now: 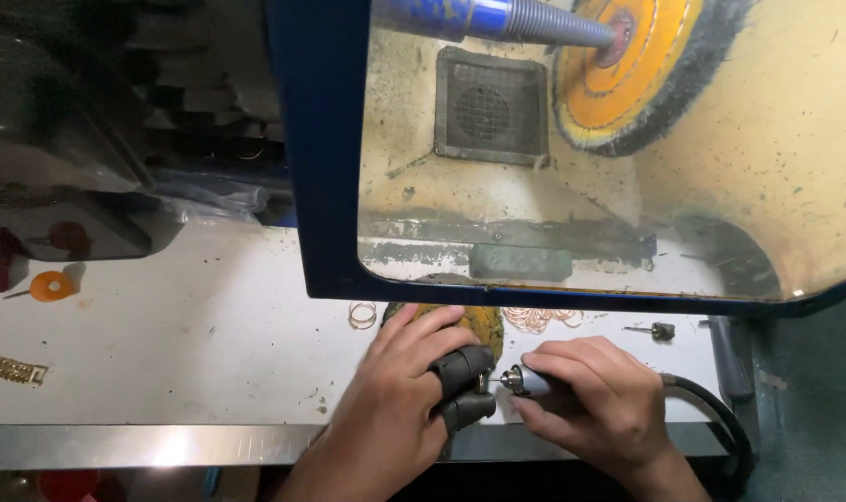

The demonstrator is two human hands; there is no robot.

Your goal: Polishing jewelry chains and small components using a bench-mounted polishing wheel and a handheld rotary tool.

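Note:
My left hand (404, 390) wears black finger guards on two fingertips and pinches something small at the tool's tip; the piece itself is too small to make out. My right hand (599, 395) grips a slim rotary handpiece (527, 380) with a metal chuck, its black hose (711, 409) running off to the right. Both hands rest near the front edge of the white bench (181, 344). A yellow buffing wheel (474, 321) lies just behind my left hand.
A blue-framed polishing hood (325, 149) with a yellow brush wheel (641, 70) stands behind. Thin copper rings (539, 319) and one ring (362, 314) lie by its base, a small bit (660, 330) to the right. An orange disc (51, 285) and a gold chain (9, 369) lie left.

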